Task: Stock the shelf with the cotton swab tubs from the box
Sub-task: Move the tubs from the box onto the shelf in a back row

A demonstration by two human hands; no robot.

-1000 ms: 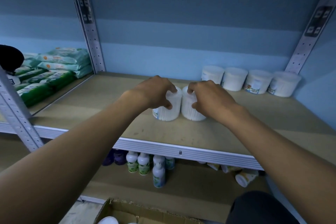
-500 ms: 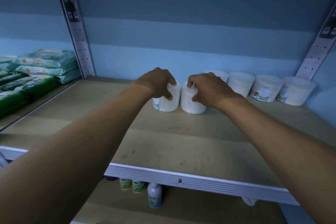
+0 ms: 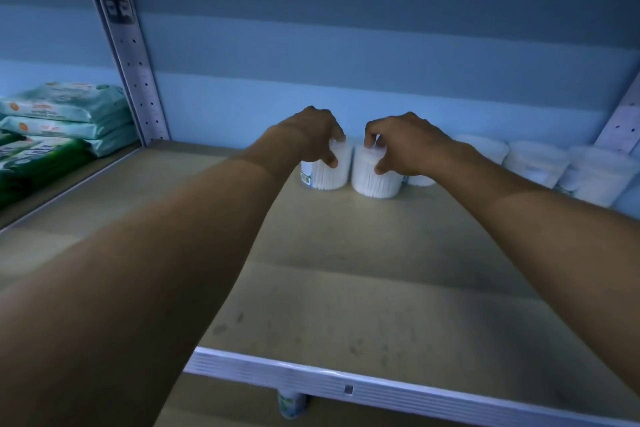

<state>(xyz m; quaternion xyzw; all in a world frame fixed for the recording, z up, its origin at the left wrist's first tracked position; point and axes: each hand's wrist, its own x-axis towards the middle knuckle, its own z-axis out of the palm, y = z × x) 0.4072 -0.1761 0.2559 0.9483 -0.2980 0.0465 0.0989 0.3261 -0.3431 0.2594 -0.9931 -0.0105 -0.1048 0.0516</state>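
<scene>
Two white cotton swab tubs stand side by side deep on the wooden shelf (image 3: pixel 346 288), near the back wall. My left hand (image 3: pixel 308 133) grips the left tub (image 3: pixel 329 177) from above. My right hand (image 3: pixel 405 142) grips the right tub (image 3: pixel 375 184) the same way. Both tubs rest upright on the shelf board. To the right, a row of several more white tubs (image 3: pixel 535 165) lines the back wall, partly hidden behind my right forearm. The box is out of view.
A perforated metal upright (image 3: pixel 135 80) divides this bay from the left one, where stacked wipe packs (image 3: pixel 65 114) lie. Another upright (image 3: pixel 620 125) stands at the right. A bottle (image 3: pixel 291 404) shows under the shelf's white front edge (image 3: pixel 381 388).
Both hands have pushed the two tubs further back on the shelf toward the wall. The view has moved closer and upward, so the box and lower shelf have dropped out of sight.
</scene>
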